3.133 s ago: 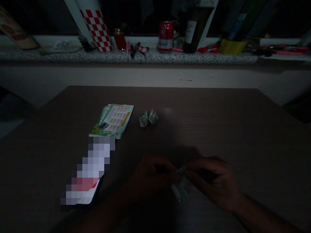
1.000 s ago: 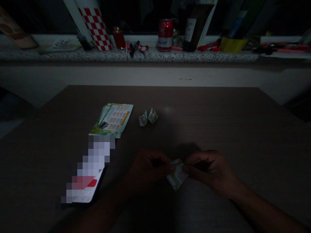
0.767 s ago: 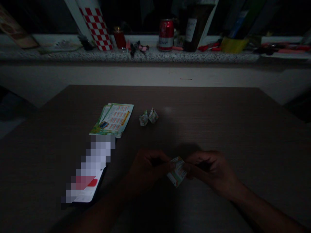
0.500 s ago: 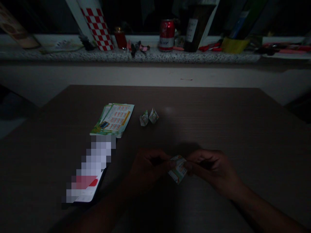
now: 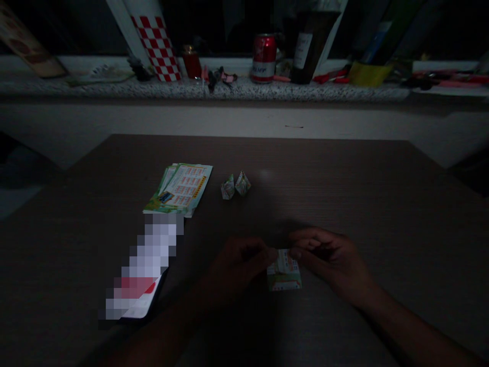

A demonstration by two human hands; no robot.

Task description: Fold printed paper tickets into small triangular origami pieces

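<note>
The left hand (image 5: 242, 261) and right hand (image 5: 336, 261) pinch a paper square (image 5: 284, 275); from it, on the counter (image 5: 351, 188), folded papers (image 5: 228, 188) lie at 11 o'clock, stacked cards (image 5: 181, 188) at 10, phone (image 5: 147, 267) at 9.

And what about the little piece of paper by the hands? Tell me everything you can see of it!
The little piece of paper looks thin and roughly square, with white and green areas, orange patches and tiny dark marks. It seems folded, but it's too dark to count layers. Its lower edge faces the person. The left hand is at its upper left corner, and the right hand has its thumb at the upper right. I can't tell whether it touches the table.
</note>
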